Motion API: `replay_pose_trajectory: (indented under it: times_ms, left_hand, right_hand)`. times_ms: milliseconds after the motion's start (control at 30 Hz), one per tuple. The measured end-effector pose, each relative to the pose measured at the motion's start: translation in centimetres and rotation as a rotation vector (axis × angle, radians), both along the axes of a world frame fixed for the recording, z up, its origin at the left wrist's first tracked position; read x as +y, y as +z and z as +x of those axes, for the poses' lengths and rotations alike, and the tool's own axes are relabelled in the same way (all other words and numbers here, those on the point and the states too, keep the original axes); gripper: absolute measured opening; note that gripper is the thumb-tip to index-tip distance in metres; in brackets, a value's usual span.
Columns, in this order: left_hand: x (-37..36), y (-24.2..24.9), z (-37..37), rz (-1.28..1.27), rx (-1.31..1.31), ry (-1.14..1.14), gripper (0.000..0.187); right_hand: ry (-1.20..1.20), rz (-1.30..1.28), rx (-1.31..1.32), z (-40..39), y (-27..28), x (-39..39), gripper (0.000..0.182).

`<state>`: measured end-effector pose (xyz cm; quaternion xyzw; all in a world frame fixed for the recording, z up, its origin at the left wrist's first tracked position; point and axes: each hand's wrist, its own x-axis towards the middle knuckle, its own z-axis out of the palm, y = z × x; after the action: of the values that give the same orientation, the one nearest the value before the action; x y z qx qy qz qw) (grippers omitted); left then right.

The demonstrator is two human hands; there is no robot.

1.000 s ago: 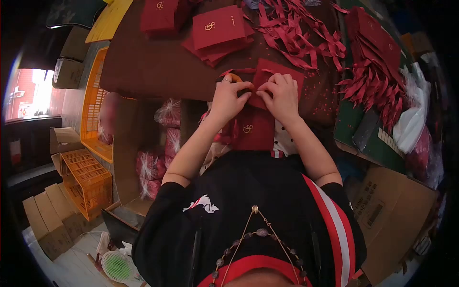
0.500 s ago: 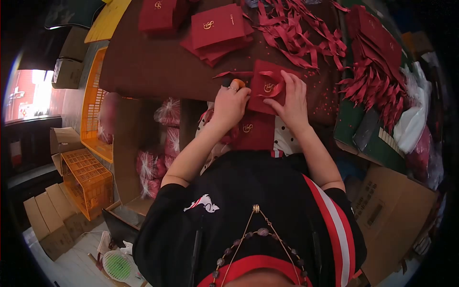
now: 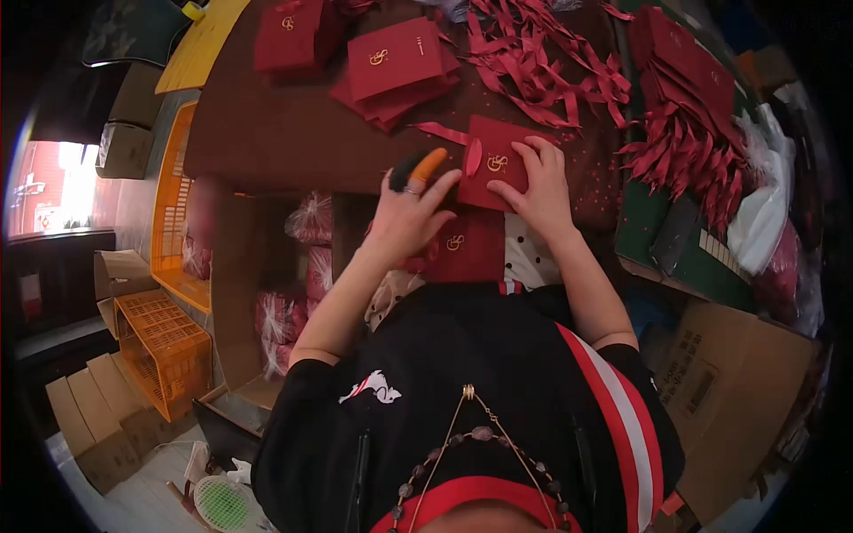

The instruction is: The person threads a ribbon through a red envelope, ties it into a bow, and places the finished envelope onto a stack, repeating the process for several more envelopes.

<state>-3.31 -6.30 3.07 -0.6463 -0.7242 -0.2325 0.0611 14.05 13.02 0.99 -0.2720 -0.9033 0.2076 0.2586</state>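
A flat red gift bag (image 3: 487,182) with a gold emblem lies at the table's near edge, a ribbon loop at its left side. My right hand (image 3: 540,185) holds its right part, thumb and fingertips on the front face. Just left of the bag, my left hand (image 3: 410,204) is open with fingers apart, holding nothing; black and orange covers sit on two fingertips. A loose ribbon end (image 3: 440,132) sticks out beyond the bag's upper left. Below, another red bag (image 3: 471,253) rests on my lap, partly hidden.
Red bags (image 3: 395,62) are stacked at the back beside a tangle of red ribbons (image 3: 542,58). More bags with hanging ribbons (image 3: 680,115) lie at right near a dark phone-like object (image 3: 677,224). Cardboard boxes (image 3: 737,400) and orange crates (image 3: 164,346) stand around the table.
My left hand has drawn back left from the bag and its fingers have opened. The ribbon loop now lies at the bag's left instead of across its front near my right hand.
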Motion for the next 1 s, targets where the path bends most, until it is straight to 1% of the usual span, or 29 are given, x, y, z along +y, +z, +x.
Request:
replay_pose_trajectory:
  times_ms: [67, 100, 167, 200, 233, 267, 300, 333, 400, 433, 467, 500, 533, 567, 633, 667, 700, 767, 800, 833, 867, 900, 933, 967, 1000]
  left_hand:
    - [1.3, -2.9, 1.0, 0.034, 0.004, -0.055, 0.049]
    - [1.9, -3.8, 1.3, 0.089, -0.039, -0.05, 0.042]
    - [2.2, -3.6, 1.3, 0.128, -0.035, -0.064, 0.041]
    - [2.1, -3.5, 1.4, 0.16, -0.034, -0.076, 0.04]
    - [2.0, -2.7, 1.5, 0.159, -0.034, -0.078, 0.04]
    - [1.6, -1.7, 1.5, 0.212, -0.057, -0.091, 0.039]
    - [1.4, -0.6, 1.3, 0.266, -0.078, -0.102, 0.039]
    - [1.4, 0.4, 1.2, 0.348, -0.089, -0.092, 0.033]
    - [1.3, 2.2, 0.6, 0.413, -0.275, -0.062, 0.027]
    - [1.5, 2.6, 0.4, 0.456, -0.262, 0.044, 0.02]
    - [1.8, 3.4, 0.1, 0.416, -0.284, 0.086, 0.02]
    - [2.2, 4.1, -0.3, 0.378, -0.305, 0.128, 0.021]
    - [2.9, 4.1, -0.6, 0.377, -0.356, 0.157, 0.021]
    - [3.5, 3.7, -1.0, 0.381, -0.351, 0.161, 0.021]
    - [4.4, 2.1, -1.6, 0.215, -0.514, 0.349, 0.023]
    - [4.9, 1.5, -1.6, 0.219, -0.458, 0.422, 0.022]
    - [5.3, 0.7, -1.9, 0.221, -0.459, 0.423, 0.022]
    - [6.0, -1.2, -2.5, 0.223, -0.364, 0.361, 0.023]
    - [6.3, -1.5, -2.8, 0.153, -0.389, 0.353, 0.028]
    - [6.3, -1.8, -2.6, 0.15, -0.394, 0.351, 0.028]
    - [6.4, -2.1, -2.4, 0.104, -0.255, 0.363, 0.032]
    - [6.5, -2.0, -2.1, 0.059, -0.113, 0.374, 0.036]
    - [6.3, -1.3, -1.5, -0.052, -0.158, 0.385, 0.05]
    - [6.1, -0.9, -1.0, -0.052, -0.16, 0.385, 0.05]
    - [5.9, -0.6, -0.5, -0.08, -0.145, 0.396, 0.057]
  right_hand:
    - [0.086, -0.049, 0.059, 0.1, 0.4, 0.9, 0.055]
    - [0.109, -0.078, 0.138, 0.3, 0.7, 1.9, 0.044]
    - [-0.036, -0.192, 0.244, 0.7, 1.8, 3.6, 0.036]
    - [-0.113, -0.087, 0.204, 1.1, 1.7, 4.9, 0.029]
    - [-0.166, 0.04, 0.163, 1.4, 1.6, 6.1, 0.026]
    - [-0.218, 0.166, 0.123, 1.6, 1.6, 7.0, 0.024]
    - [-0.214, 0.132, 0.132, 1.4, 1.8, 7.5, 0.019]
    - [-0.213, 0.131, 0.134, 1.0, 1.8, 7.9, 0.019]
    - [-0.127, 0.085, 0.047, 0.1, 1.8, 8.2, 0.015]
    - [-0.135, 0.112, 0.046, -0.6, 1.5, 8.3, 0.015]
    - [-0.133, 0.113, 0.047, -0.9, 1.1, 8.4, 0.015]
    - [-0.172, 0.173, -0.047, -1.4, 0.6, 8.7, 0.016]
    - [-0.21, 0.234, -0.139, -1.7, 0.3, 8.8, 0.018]
    - [-0.189, 0.202, -0.18, -1.8, 0.1, 9.1, 0.021]
    - [-0.191, 0.224, -0.118, -1.8, 0.5, 9.2, 0.019]
    - [-0.199, 0.239, -0.068, -1.8, 0.9, 9.0, 0.017]
    - [-0.198, 0.241, -0.069, -1.7, 1.7, 8.9, 0.017]
    - [-0.237, -0.204, 0.266, -1.4, 3.3, 8.7, 0.014]
    - [-0.185, -0.214, 0.406, -1.3, 3.8, 9.2, 0.012]
    - [-0.154, -0.363, 0.517, -0.9, 4.3, 9.2, 0.013]
    - [-0.12, -0.51, 0.628, -0.4, 5.2, 9.5, 0.014]
    - [-0.007, -0.626, 0.807, -0.2, 5.9, 9.7, 0.017]
    - [0.055, -0.726, 0.938, 0.2, 7.5, 9.5, 0.019]
    - [0.12, -0.826, 1.068, 0.6, 8.7, 9.2, 0.021]
    - [0.24, -0.904, 1.125, 1.6, 8.5, 10.4, 0.023]
